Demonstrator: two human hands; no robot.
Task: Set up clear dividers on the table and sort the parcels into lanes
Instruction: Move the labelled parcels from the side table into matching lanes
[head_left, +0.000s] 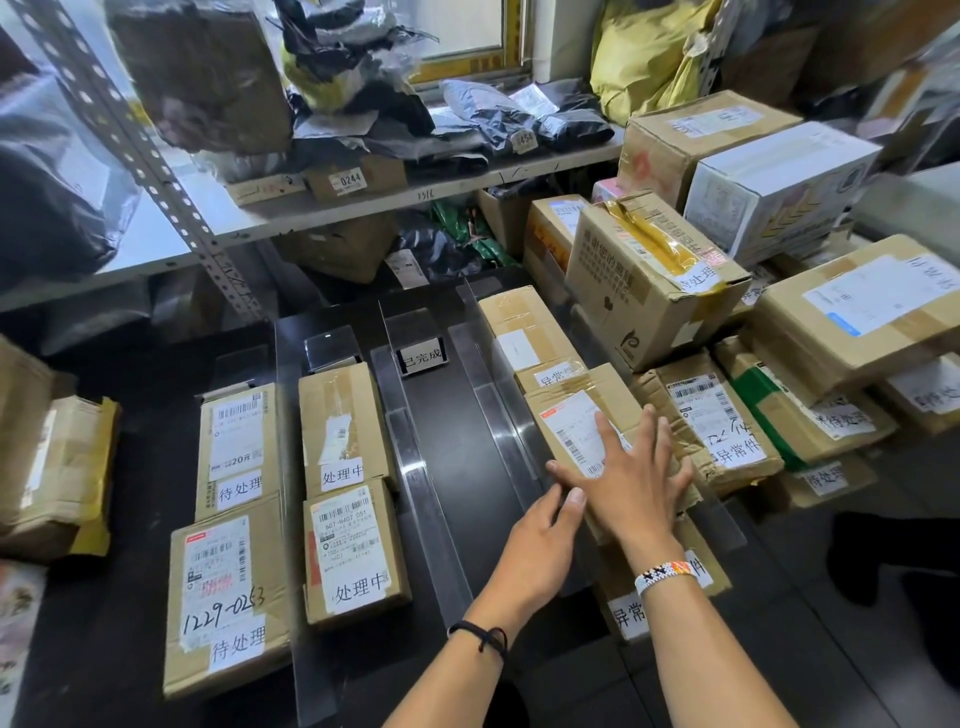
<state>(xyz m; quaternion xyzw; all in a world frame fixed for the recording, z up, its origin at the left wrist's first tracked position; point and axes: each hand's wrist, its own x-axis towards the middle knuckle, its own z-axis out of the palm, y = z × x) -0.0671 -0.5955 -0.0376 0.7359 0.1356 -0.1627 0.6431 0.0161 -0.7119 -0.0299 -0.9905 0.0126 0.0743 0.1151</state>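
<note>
Loose parcel: a creased, tape-wrapped cardboard parcel (57, 467) sat far left, well apart from the lanes.
First lane: two flat brown first-lane boxes (228, 592) lay end to end, each carrying white paper labels; the near one bore handwritten numbers.
First divider: a clear, glossy plastic first divider (304, 675) stood upright just beside them.
Second lane: two smaller second-lane boxes (353, 551) of taped cardboard lay end to end.
Second divider: the clear second divider (421, 499) ran alongside, an upright sheet with a flat foot.
Third lane: a small clear sign stand (422, 356) holding a white card stood at the far end.
Third divider: the third divider (498, 410), the same clear sheet, edged the fourth lane.
Left hand: the left hand (543, 530) touched the near left edge of the middle box (576, 410); its fingers were hidden, so its grip could not be told.
Right hand: the right hand (639, 478) lay flat on that box's top, fingers straight and spread wide.
Fourth lane: the middle box sat between a far box (519, 322) and a near box (618, 587), all brown cardboard.
Pile: a stack of cartons (654, 280), some crumpled, rose to the right, with a white carton (779, 187) behind.
Bench: the bench (467, 457) was smooth, black and reflective.
Room: perforated grey metal shelving (156, 171) behind held black plastic mailers (498, 119) and a yellow bag (639, 62), below a window (467, 36).
</note>
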